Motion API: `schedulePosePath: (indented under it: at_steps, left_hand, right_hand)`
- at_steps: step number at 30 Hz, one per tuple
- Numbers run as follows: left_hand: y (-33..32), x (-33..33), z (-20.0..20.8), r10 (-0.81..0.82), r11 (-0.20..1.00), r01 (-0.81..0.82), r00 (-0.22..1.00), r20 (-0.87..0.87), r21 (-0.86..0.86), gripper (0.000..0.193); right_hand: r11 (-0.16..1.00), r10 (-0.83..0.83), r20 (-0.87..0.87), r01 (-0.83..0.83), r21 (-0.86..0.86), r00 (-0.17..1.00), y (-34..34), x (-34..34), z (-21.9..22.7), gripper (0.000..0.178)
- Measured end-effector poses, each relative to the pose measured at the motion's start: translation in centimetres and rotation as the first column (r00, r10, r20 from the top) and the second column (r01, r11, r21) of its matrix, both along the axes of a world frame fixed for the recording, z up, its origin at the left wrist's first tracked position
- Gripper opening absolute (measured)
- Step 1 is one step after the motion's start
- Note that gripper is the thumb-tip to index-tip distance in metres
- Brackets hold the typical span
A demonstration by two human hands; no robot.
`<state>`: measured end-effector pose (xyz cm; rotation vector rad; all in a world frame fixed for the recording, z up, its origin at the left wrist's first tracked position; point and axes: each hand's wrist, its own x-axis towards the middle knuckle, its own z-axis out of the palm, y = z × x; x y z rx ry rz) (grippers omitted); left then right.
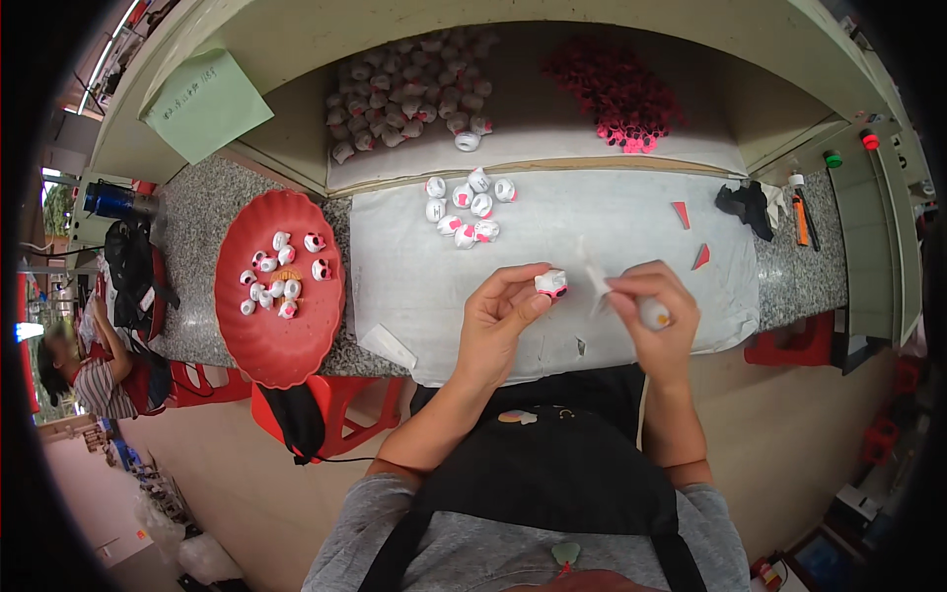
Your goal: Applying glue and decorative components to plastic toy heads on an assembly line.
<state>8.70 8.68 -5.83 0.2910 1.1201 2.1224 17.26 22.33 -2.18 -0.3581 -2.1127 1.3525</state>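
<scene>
Over the white sheet [631,207], my left hand [493,316] pinches a small white toy head [550,284] with pink and black on its lower side. To its right, my right hand [666,340] is closed round a white bottle-like thing [655,315]. Its rounded end shows below my fingers, and a pale narrow part toward my left hand is smeared by motion. A gap separates the two hands. Beyond my left hand, several similar white and pink heads [481,205] lie loosely grouped on the sheet.
A red scalloped tray [235,335] with several heads stands left. The shelf holds a pile of white heads [409,89] and a heap of pink pieces [626,99]. Red scraps [682,215], a black cloth [747,207] and an orange-handled tool [801,222] lie right. A person [99,370] sits far left.
</scene>
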Motion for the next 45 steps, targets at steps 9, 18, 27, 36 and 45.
schedulePosePath:
  at_steps: [9,18,27,36,45]
  left_hand:
    - [-0.2,0.4,0.0,0.007,1.000,-0.005,0.996,-0.088,0.021,0.022]
    - [-0.4,-0.4,0.1,0.021,1.000,-0.022,0.997,-0.070,-0.007,0.026]
    - [-0.1,0.0,0.8,-0.029,1.000,0.029,1.000,-0.011,0.009,0.028]
    - [-0.1,-0.2,0.3,0.068,0.998,-0.068,0.998,-0.008,-0.005,0.028]
    - [0.0,0.1,0.7,0.009,1.000,-0.009,1.000,-0.025,-0.002,0.028]
  right_hand:
    - [0.914,0.048,-0.159,0.021,0.406,0.986,-2.1,-1.2,-1.2,0.026]
    - [0.958,-0.017,0.048,0.030,-0.285,0.999,1.3,1.2,-0.9,0.014]
    - [0.854,0.148,0.086,-0.084,-0.513,0.985,-2.0,-0.7,-0.1,0.026]
    - [0.994,-0.050,0.114,0.060,-0.087,0.992,-0.5,-0.9,-2.3,0.015]
    - [0.893,0.100,0.064,-0.061,-0.446,0.993,-2.0,-0.9,-0.8,0.034]
